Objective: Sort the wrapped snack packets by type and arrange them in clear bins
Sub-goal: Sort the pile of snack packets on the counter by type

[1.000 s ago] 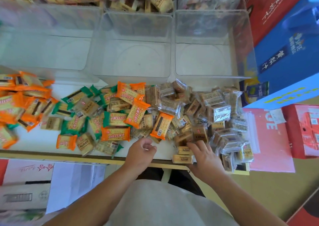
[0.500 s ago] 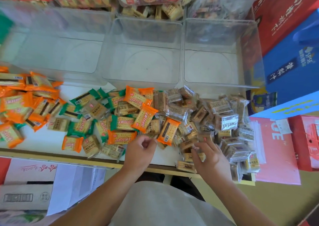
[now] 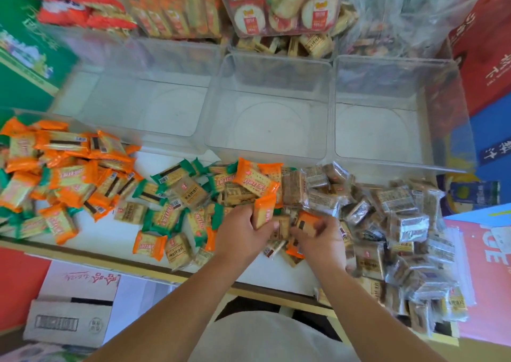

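Hardly started, judging by the three clear bins (image 3: 265, 155) across the upper middle of the frame, empty down to smooth, hard plastic floors with rounded corners. Left to sort: nearly everything on the white table (image 3: 116, 241), namely a heap of orange packets (image 3: 69, 168) at left, green-edged packets (image 3: 171, 218) in the centre and clear-wrapped brown packets (image 3: 401, 215) spilling toward lower right, partly mixed in the middle. All small, flat and rectangular, in glossy crinkled film with crimped ends. Gripping one orange packet (image 3: 264, 212) upright in the left hand (image 3: 240, 231), fingers curled round it, low centre. Pinching, apparently, a second orange packet (image 3: 304, 222) in the pile with the right hand (image 3: 318, 240) just beside; blurred there, so not certain.
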### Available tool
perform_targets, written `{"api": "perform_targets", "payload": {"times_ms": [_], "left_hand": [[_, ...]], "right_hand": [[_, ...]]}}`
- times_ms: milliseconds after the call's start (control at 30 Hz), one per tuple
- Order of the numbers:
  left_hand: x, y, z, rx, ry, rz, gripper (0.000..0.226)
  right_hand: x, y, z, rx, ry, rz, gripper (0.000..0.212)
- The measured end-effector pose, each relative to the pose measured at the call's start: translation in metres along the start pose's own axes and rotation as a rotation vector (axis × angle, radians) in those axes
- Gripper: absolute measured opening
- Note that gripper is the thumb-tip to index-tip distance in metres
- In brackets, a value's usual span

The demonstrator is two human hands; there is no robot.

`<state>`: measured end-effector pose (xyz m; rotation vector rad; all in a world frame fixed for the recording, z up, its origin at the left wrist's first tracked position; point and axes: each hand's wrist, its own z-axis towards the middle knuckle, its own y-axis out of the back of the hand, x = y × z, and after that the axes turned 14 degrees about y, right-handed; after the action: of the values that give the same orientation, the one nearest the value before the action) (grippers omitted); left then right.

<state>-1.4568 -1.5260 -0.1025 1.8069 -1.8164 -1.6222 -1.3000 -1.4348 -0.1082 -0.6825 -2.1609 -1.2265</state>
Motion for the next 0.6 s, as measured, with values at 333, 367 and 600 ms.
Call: {"api": "perform_targets", "payload": {"times_ms": [333,367,600], "left_hand": [[-0.029,0.033,0.065,0.078,0.105,0.196,0.030],[-0.031,0.033,0.068,0.057,0.088,0.198,0.031],[-0.029,0.046,0.091,0.196,0.221,-0.037,0.090]], "right_hand": [[0.031,0.039,-0.038,-0.088,0.207,0.198,0.036],[0.040,0.040,-0.036,-0.089,0.222,0.213,0.036],[0.085,0.028,0.003,-0.005,0.255,0.246,0.035]]}}
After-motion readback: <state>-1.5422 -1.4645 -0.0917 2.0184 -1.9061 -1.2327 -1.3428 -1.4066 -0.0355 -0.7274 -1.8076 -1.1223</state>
